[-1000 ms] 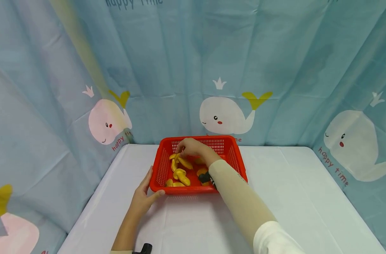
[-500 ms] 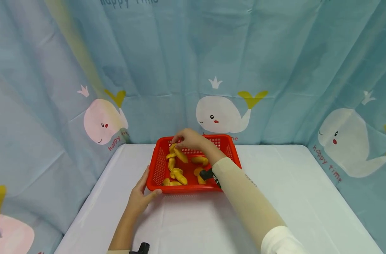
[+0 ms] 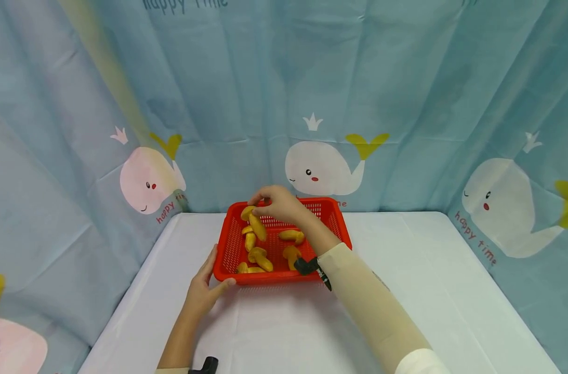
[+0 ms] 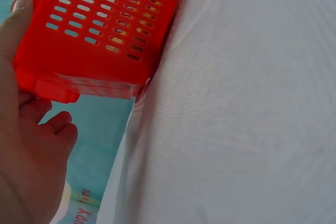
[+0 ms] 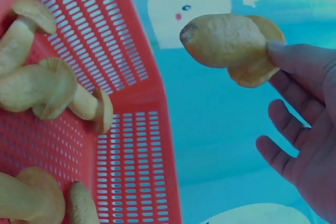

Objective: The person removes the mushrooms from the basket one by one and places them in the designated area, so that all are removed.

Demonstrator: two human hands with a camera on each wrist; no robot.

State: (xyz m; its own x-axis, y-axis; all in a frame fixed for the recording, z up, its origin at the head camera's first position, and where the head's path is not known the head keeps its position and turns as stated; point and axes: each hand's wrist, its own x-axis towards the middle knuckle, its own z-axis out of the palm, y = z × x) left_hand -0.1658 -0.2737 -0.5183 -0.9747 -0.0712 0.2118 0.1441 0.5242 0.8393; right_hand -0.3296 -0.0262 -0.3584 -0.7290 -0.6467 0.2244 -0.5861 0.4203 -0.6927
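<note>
A red slotted basket (image 3: 229, 248) stands on the white table and holds several yellow-brown mushrooms (image 3: 260, 258). My right hand (image 3: 276, 204) pinches one mushroom (image 3: 254, 222) by its cap and holds it just above the basket's far left part; the right wrist view shows that mushroom (image 5: 231, 43) at my fingertips (image 5: 294, 61) above the basket (image 5: 121, 98). My left hand (image 3: 204, 288) grips the basket's near left corner, thumb on the front rim. In the left wrist view the palm (image 4: 26, 166) lies against the basket wall (image 4: 100, 30).
The white table (image 3: 405, 291) stretches right and toward me from the basket. A blue whale-print curtain (image 3: 330, 166) closes off the back and both sides. A small black device (image 3: 307, 266) sits on my right wrist.
My right hand has lifted a mushroom out of the pile, up and slightly left, from basket-floor level to rim height. The left hand has kept its hold on the corner.
</note>
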